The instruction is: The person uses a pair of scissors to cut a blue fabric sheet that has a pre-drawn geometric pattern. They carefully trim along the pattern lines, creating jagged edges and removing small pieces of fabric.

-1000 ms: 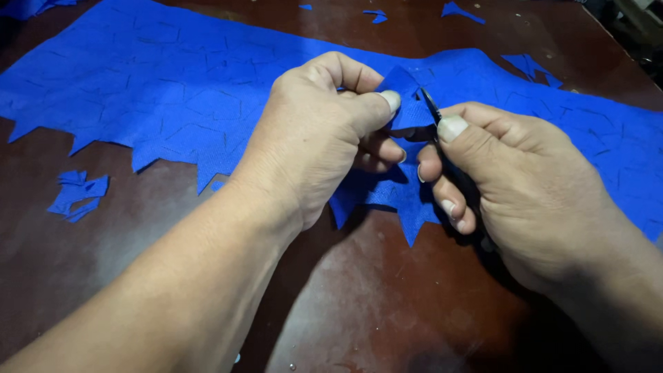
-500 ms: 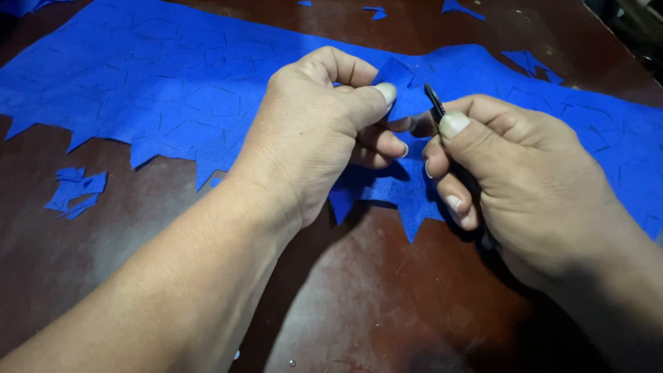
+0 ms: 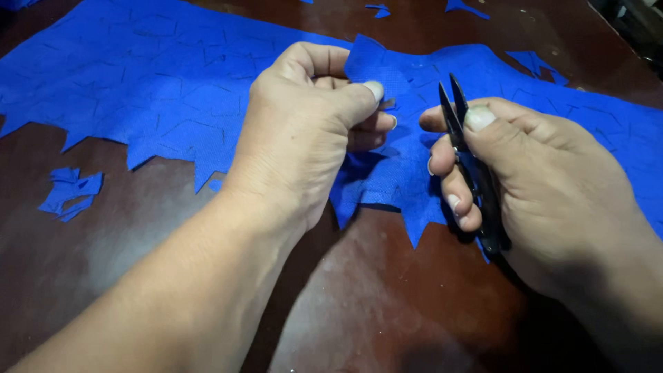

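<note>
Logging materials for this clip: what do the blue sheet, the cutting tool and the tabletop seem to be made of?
Blue sheet: likely a thin woven or nonwoven fabric, matte, with a fine grid texture and a soft fold. Snips: dark, apparently metal, with thin pointed blades. Tabletop: probably varnished wood, reddish-brown, glossy with pale scuffs.

No packages, labels, signs, screens.

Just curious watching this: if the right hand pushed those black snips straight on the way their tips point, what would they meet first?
Probably the blue fabric sheet: the snips in the right hand point up and away, over the cloth beyond. Depth is unclear.
</note>
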